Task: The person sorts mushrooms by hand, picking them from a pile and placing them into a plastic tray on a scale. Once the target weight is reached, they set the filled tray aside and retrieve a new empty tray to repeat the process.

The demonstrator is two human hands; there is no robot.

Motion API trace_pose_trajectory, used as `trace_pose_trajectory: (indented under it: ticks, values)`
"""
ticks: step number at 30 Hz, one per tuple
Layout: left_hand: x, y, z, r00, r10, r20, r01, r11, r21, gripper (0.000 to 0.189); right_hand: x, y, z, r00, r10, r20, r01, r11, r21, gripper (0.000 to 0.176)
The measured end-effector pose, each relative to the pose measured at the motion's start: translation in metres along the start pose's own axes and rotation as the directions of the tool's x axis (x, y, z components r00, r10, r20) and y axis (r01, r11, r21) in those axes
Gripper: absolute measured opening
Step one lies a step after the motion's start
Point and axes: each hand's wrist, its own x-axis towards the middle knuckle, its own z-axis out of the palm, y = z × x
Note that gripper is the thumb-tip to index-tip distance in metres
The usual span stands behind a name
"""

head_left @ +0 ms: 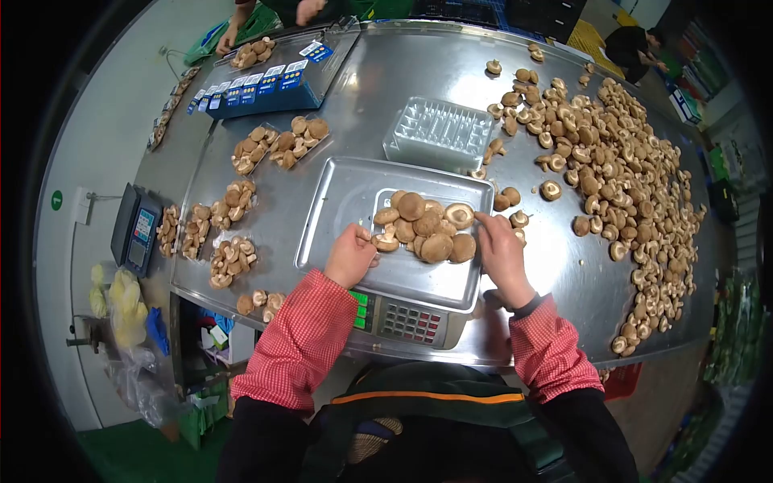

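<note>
A clear plastic tray (439, 282) heaped with brown shiitake mushrooms (437, 247) sits on the steel pan (322, 233) of a weighing scale (411, 324). My left hand (352, 256) is at the left end of the pile, its curled fingers closed at a mushroom (385, 241) on the edge. On the opposite side, my right hand (502, 256) has its fingertips against a mushroom (460, 215) that lies with its pale underside up. The left fingertips are partly hidden.
Loose mushrooms (620, 161) cover the table's right side. Empty clear trays (439, 133) are stacked behind the scale. Filled trays (233, 262) stand at left, near a blue box with labels (266, 97) and a second device (138, 229). Another person's hands (310, 10) are at the far edge.
</note>
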Motion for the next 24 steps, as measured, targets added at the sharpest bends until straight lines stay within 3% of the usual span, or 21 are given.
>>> trace_pose_trajectory:
  ticks: [2,5,7,10,14,17,24]
  values:
    - [0.005,-0.002,-0.001,1.000,-0.008,0.015,0.011,0.971,-0.239,0.024,0.007,0.009,-0.004,1.000,-0.014,0.023,0.014,1.000,0.017,0.022]
    - [-0.004,0.016,-0.006,0.992,-0.075,0.100,0.108,0.921,-0.373,0.032,0.030,0.004,-0.015,1.000,0.018,0.024,-0.019,0.998,0.064,0.020]
    - [-0.004,0.016,-0.013,0.984,-0.091,0.154,0.149,0.892,-0.427,0.034,0.059,-0.003,-0.020,1.000,-0.021,0.004,0.022,0.999,-0.029,0.021]
    - [-0.004,0.016,-0.025,0.981,-0.092,0.173,0.164,0.868,-0.469,0.033,0.108,-0.011,-0.016,0.964,-0.253,-0.078,0.235,0.954,-0.187,0.017]
    - [0.004,0.024,-0.051,0.991,-0.035,0.132,0.105,0.819,-0.564,0.036,0.157,-0.004,0.003,0.905,-0.378,0.195,0.425,0.799,-0.426,0.017]
    - [0.023,0.029,-0.081,0.997,0.045,0.062,0.007,0.752,-0.659,0.035,0.167,0.007,0.018,0.888,-0.403,0.219,0.451,0.858,-0.246,0.018]
    - [0.101,0.061,-0.144,0.970,0.165,-0.180,-0.243,0.716,-0.654,0.039,0.167,0.018,0.017,0.934,-0.207,0.292,0.224,0.974,-0.025,0.005]
